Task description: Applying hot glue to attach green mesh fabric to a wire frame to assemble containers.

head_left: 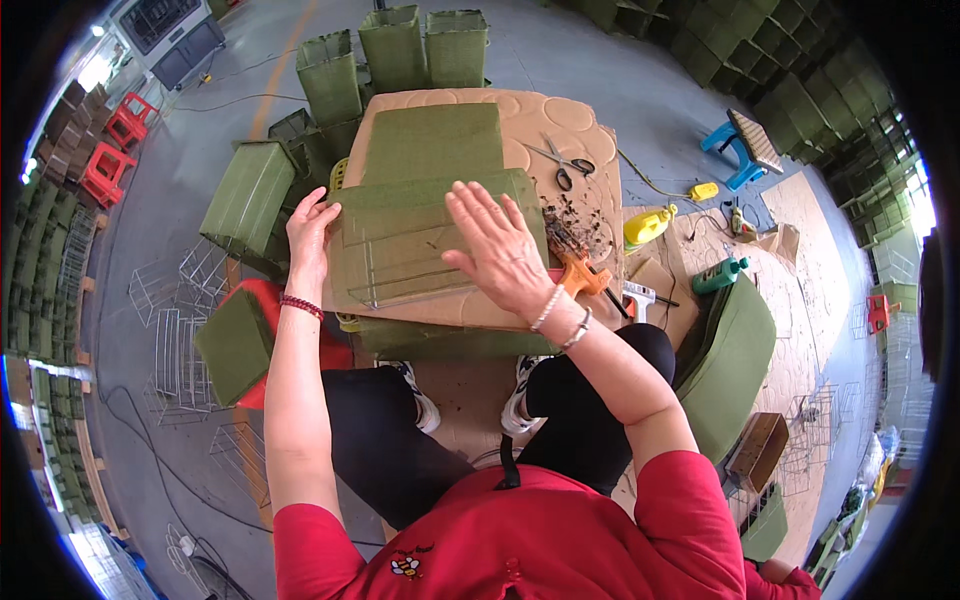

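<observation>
A green fabric panel (420,245) lies over the cardboard-topped work surface in front of me, with the lines of a wire frame showing on it. My left hand (310,235) is at its left edge, fingertips and thumb closed on the border. My right hand (495,245) lies palm down over the panel's right part, fingers stretched out and holding nothing. Behind, a flat green sheet (435,140) rests on the cardboard (530,115). An orange glue gun (583,275) lies just right of my right hand. Black-handled scissors (562,168) lie spread farther back.
Green fabric bins (392,50) stand beyond the work surface, and another bin (245,200) is at its left. Wire frames (182,360) lie on the left floor. To the right are a yellow bottle (648,228), a green bottle (720,275), stacked green panels (730,365) and a blue stool (735,155).
</observation>
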Demonstrator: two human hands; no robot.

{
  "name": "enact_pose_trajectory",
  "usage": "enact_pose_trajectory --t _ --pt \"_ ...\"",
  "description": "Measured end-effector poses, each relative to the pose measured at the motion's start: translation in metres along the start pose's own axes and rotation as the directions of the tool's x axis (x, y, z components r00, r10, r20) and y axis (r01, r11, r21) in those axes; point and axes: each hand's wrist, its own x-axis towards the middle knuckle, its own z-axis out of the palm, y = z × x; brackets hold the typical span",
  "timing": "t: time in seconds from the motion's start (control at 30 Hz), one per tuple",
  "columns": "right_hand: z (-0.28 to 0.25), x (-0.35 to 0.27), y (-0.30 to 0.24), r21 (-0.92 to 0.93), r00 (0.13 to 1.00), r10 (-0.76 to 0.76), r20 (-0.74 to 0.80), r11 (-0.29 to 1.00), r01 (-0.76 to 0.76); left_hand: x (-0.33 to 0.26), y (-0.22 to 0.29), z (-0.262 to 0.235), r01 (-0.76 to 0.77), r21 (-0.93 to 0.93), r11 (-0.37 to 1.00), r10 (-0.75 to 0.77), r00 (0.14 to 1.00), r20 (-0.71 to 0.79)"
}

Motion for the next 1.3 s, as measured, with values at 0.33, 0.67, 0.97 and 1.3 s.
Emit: enact_pose_trajectory --t 0.33,0.67,0.97,1.3 --pt "0.023 -0.001 0.009 -0.089 0.996 0.01 0.084 0.996 -0.003 -0.004 0.006 -0.008 -0.012 0.093 0.996 0.019 0.997 -0.071" --pt "0.024 -0.006 0.013 -0.141 0.993 0.037 0.112 0.99 -0.021 -0.033 0.044 0.018 -0.476 0.442 0.761 0.497 0.864 0.074" --pt "0.024 -0.004 0.013 -0.157 0.993 0.062 0.102 0.986 -0.046 -0.05 0.018 0.044 -0.624 0.752 0.211 0.157 0.781 0.604" --pt "0.03 -0.037 -0.038 0.008 0.971 -0.228 0.077 0.974 0.228 -0.045 0.006 0.045 -0.665 0.73 -0.158 0.136 0.717 0.684"
